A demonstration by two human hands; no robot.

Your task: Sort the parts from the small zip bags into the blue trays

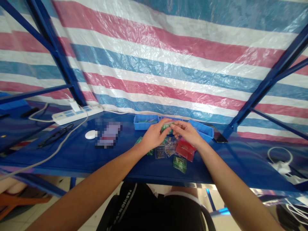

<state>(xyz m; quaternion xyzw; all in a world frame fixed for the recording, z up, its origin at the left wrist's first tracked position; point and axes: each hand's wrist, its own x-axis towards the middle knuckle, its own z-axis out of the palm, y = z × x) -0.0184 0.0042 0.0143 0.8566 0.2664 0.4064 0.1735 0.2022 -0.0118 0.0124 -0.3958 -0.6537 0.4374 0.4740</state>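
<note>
Both hands meet over the middle of the table, at a small green-tinted plastic bag [166,126]. My left hand [155,133] is closed on the bag's left side. On the right side, my right hand [186,131] pinches the bag with thumb and fingers. What is inside it is too small to make out. Beneath the hands lie clear bags [160,152] with small brass-coloured pieces, a red bag [185,150] and a green bag [180,164] with dark slim pieces. More green bags [150,152] are partly hidden under my left wrist.
Behind the hands stand blue bins: the left bin [146,122] holds small pieces, and the right bin [203,131] sits askew. A phone [218,134], a power strip [77,114], a white round case [90,134], glasses [56,134] and a cable [59,147] lie around on the blue table [115,160].
</note>
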